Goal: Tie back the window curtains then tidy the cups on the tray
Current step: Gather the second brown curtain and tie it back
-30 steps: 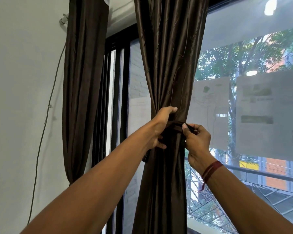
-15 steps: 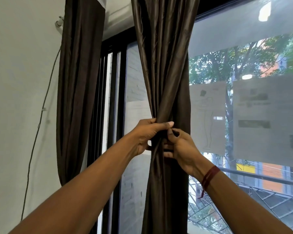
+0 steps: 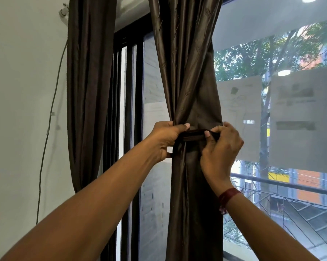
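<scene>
Gathered curtain (image 3: 189, 81): dark brown, glossy, hanging in front of the window glass and pulled into a narrow bunch at mid-height.
Tie-back band (image 3: 193, 133): a dark strip lying straight across the front of the gathered curtain at its narrowest point, stretched between both hands.
Left hand (image 3: 164, 140): at the gathered curtain's left edge, fingers curled round the bunched cloth, thumb laid across the front just above the band's left end.
Right hand (image 3: 221, 146): at the gathered curtain's right edge, thumb and fingers pinching the band's right end; the fingers are bent closed.
Red thread bracelet (image 3: 228, 194): on the right wrist, below the band.
Second curtain (image 3: 89, 91): same brown, hanging well left of the gathered curtain, against the white wall (image 3: 23, 72).
Window frame (image 3: 128, 91): black uprights between the two curtains.
Cable (image 3: 51, 110): thin, running down the wall, left of the second curtain.
Paper sheets (image 3: 302, 117): stuck on the glass, right of the gathered curtain.
</scene>
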